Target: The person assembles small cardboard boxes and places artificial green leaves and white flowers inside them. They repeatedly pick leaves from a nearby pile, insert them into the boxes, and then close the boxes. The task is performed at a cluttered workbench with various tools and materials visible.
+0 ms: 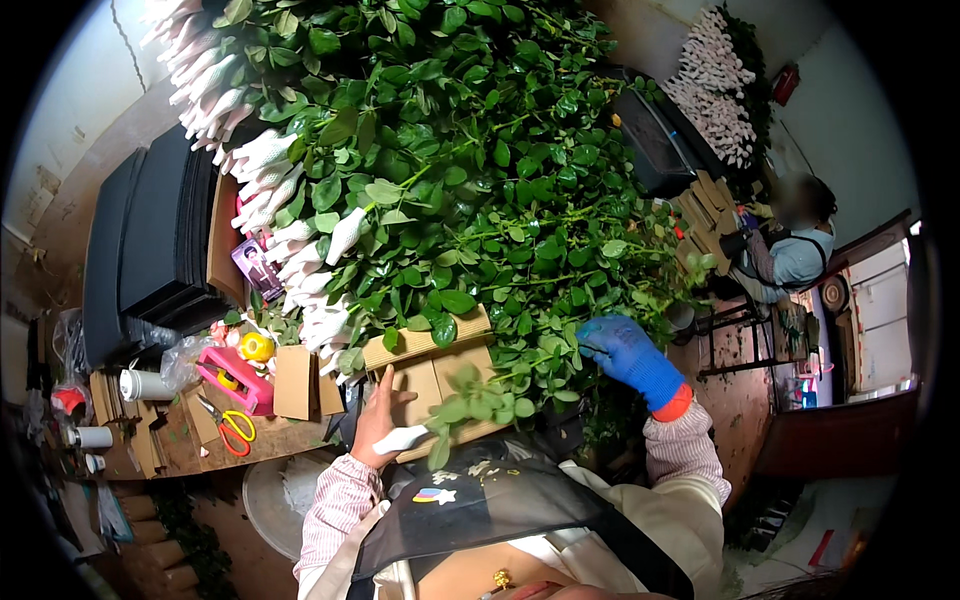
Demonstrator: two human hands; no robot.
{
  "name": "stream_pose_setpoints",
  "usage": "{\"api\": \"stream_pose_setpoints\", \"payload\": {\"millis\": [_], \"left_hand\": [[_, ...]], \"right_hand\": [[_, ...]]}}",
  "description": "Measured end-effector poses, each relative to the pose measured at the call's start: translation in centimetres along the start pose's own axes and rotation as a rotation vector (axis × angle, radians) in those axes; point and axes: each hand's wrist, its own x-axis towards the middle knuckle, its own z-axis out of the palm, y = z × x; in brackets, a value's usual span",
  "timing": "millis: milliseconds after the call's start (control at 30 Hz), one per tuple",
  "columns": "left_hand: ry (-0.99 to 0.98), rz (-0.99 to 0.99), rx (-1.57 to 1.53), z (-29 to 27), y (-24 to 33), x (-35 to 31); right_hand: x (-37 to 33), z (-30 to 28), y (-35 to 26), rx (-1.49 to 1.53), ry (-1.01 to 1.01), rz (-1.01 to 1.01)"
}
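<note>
A white-netted flower [402, 438] is seen beside a bare left hand [377, 426], leaves [478, 402] spread over cardboard [425, 382]. The left fingers are opened at the cardboard's edge; whether leafy stems [545, 362] are gripped by the blue-gloved right hand [630, 358] cannot be told.

No words or numbers can be read anywhere. A purple box [257, 268] on the left carries a printed picture, with any lettering too small to make out. On the person's dark apron [500, 515] stands a white star with a coloured trail; the yellowish marks beside it form no legible letters.
</note>
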Motion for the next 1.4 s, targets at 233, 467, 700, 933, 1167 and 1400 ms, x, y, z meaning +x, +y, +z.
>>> {"api": "stream_pose_setpoints", "payload": {"millis": [233, 467, 700, 933, 1167, 1400], "left_hand": [[-0.003, 0.165, 0.170, -0.3, 1.3, 0.6], [-0.031, 0.158, 0.147, -0.9, 3.2, 1.0], [-0.076, 0.194, 0.238, -0.4, 2.3, 1.1], [-0.126, 0.150, 0.178, -0.9, 2.1, 0.5], [-0.169, 0.243, 0.182, -0.9, 0.6, 0.4], [-0.024, -0.032, -0.003, -0.2, 0.7, 0.5]], "right_hand": [[-3.5, 8.0, 4.2, -0.080, -0.282, 0.194], [7.4, -0.6, -1.6, -0.184, -0.051, 0.271], [23.1, 4.1, -1.0, -0.312, 0.236, -0.013], [15.2, -5.7, -2.1, -0.379, 0.744, -0.065], [6.1, -7.6, -0.7, 0.298, 0.463, -0.039], [0.4, 6.6, 2.4, 0.026, -0.056, 0.048]]}}
